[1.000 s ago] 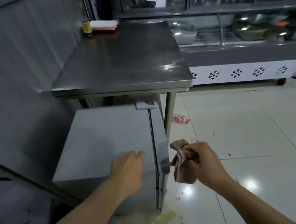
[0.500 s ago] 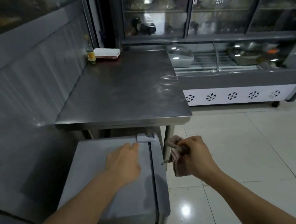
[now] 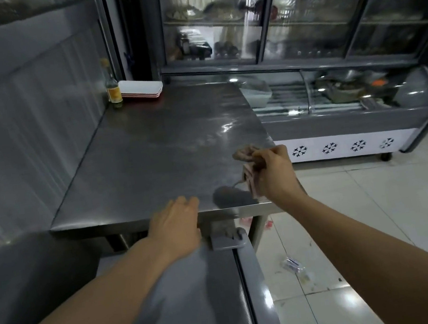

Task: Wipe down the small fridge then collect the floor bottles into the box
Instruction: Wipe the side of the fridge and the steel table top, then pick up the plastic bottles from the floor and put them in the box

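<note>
The fridge [image 3: 189, 298], a grey box with a hinged door, sits low under the steel bench [image 3: 161, 153]; rising carelessly could knock the head on that bench edge. The left hand [image 3: 174, 227] rests on it, fingers loose. The right hand [image 3: 273, 173] clutches a crumpled rag [image 3: 247, 157], which may trail. A bottle [image 3: 292, 264] lies on the floor, a slip risk.
</note>
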A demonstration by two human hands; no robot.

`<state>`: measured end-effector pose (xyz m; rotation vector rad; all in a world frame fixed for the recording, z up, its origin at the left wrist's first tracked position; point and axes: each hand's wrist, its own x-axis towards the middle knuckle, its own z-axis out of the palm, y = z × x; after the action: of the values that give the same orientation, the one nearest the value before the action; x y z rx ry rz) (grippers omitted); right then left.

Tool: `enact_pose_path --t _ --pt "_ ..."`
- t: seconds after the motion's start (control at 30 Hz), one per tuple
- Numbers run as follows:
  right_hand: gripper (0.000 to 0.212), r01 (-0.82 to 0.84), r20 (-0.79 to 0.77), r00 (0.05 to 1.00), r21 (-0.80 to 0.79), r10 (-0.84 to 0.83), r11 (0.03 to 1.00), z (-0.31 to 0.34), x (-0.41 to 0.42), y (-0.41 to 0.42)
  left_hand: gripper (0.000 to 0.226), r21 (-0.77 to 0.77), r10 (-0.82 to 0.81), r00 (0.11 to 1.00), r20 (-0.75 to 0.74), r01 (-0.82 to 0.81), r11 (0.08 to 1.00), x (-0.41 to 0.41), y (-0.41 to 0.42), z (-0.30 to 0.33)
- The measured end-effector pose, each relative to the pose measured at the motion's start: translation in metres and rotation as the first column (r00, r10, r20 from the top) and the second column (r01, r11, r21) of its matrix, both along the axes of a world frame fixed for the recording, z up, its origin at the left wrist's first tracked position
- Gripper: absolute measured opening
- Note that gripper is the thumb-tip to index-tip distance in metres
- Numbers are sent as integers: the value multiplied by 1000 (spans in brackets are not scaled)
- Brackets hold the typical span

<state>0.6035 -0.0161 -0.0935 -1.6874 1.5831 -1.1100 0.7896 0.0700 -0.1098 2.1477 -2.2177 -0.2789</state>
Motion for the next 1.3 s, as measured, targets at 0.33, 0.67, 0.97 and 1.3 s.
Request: enact_pose_path --t 0.33,0.67,0.97,1.3 --pt "66 -218 -489 817 232 307 948 -42 5 5 50 22 6 999 -43 -5 1000 14 1 -23" --pt "66 -392 -576 642 320 506 862 -32 4 118 49 95 49 996 -69 -42 995 12 85 -10" --pt "71 -512 -636 430 412 641 753 -33 -26 261 51 197 185 982 -36 -175 965 -35 260 -14" --pt "71 -596 -589 239 538 772 596 -88 -61 403 53 309 365 931 6 -348 885 -72 433 -69"
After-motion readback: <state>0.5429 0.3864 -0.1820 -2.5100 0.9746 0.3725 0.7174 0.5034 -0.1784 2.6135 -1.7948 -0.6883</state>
